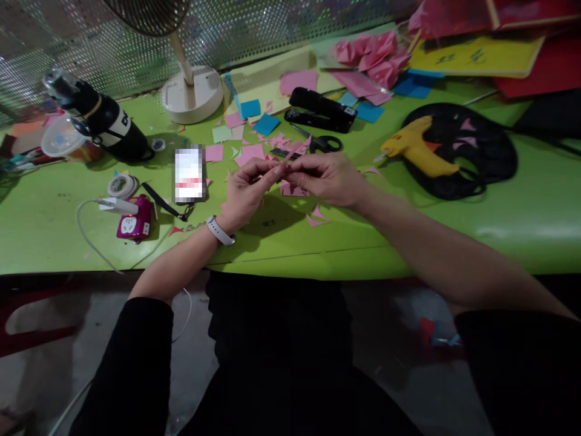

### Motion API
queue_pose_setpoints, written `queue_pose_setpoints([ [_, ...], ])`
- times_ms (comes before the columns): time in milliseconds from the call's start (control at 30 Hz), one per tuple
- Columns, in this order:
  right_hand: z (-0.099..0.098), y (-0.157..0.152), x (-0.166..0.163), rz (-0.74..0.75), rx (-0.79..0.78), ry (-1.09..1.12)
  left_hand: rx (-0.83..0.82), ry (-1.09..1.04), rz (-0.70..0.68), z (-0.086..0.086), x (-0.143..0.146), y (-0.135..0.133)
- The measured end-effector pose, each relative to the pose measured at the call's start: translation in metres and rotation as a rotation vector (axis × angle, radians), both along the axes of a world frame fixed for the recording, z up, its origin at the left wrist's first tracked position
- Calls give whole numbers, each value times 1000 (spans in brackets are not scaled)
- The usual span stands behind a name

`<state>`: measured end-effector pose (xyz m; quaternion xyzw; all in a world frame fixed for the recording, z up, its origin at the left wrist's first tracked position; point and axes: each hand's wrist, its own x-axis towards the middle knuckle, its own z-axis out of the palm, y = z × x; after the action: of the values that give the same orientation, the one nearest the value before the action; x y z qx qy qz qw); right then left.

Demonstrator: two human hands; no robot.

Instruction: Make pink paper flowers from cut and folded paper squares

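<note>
My left hand [252, 188] and my right hand [327, 177] meet over the green table, fingertips pinched together. Between them is a small piece of pink paper [290, 155], mostly hidden by the fingers. Pink paper scraps [318, 217] lie around and below both hands, along with square pink sheets [214, 152]. Just beyond my right hand rest scissors [325, 143] with black handles and a black stapler [320, 110]. A phone [189, 175] with a lit, blurred screen lies left of my left hand.
A yellow glue gun [422, 148] rests on a black bag-like item [492, 151] at the right. To the left stand a black bottle [109, 124], a fan [192, 94], a tape roll [122, 186] and a magenta power adapter [132, 221] with a white cable. Folded pink paper [370, 51] lies at the back.
</note>
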<state>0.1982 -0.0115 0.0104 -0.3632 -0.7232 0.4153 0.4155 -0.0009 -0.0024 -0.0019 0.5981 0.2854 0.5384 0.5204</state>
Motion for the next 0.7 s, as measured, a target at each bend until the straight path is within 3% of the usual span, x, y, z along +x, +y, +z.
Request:
queue_pose_setpoints([
  [333, 0, -8, -7, -101, 115, 6, -33, -33, 33, -1, 0, 3],
  [700, -1, -3, -5, -6, 71, -27, -73, -26, 22, 1, 0, 3],
])
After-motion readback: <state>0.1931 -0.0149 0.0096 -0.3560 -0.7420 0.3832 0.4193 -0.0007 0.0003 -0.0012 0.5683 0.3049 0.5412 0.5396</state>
